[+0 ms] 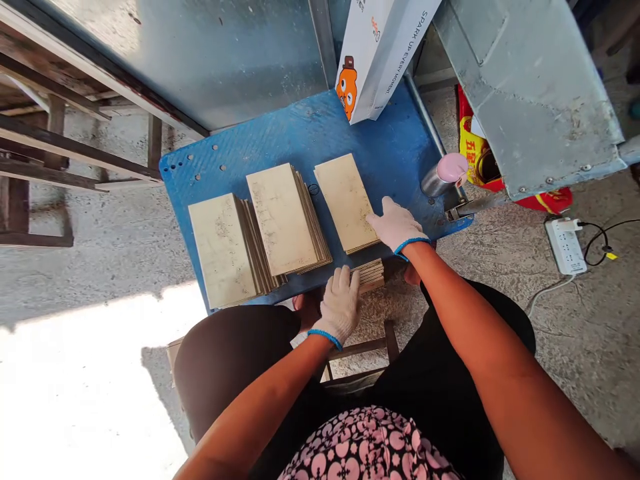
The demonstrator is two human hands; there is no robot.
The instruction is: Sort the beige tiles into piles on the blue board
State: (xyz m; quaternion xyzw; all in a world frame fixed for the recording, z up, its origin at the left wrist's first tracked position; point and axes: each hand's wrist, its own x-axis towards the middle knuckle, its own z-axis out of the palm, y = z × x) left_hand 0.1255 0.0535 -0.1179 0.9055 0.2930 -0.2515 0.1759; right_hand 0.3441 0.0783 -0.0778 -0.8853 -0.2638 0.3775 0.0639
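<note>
My left hand (341, 303), in a white knit glove with a blue cuff, is at the table's near edge. Its fingers are stretched out beside a small stack of thin boards (371, 273) seen edge-on; its thumb is hidden. My right hand (399, 227), gloved alike, has thumb and forefinger apart. Its fingertips touch the right edge of a low stack of cream rectangular boards (346, 200). Two taller stacks stand to the left, a middle stack (283, 217) and a left stack (223, 250), their layered edges leaning right.
The stacks lie on a blue table (270, 137). A white paper bag (373, 73) stands at its back, and a metal cup with a pink lid (444, 175) at its right. A grey metal panel (535, 87) juts in at right. A power strip (566, 245) lies on the floor.
</note>
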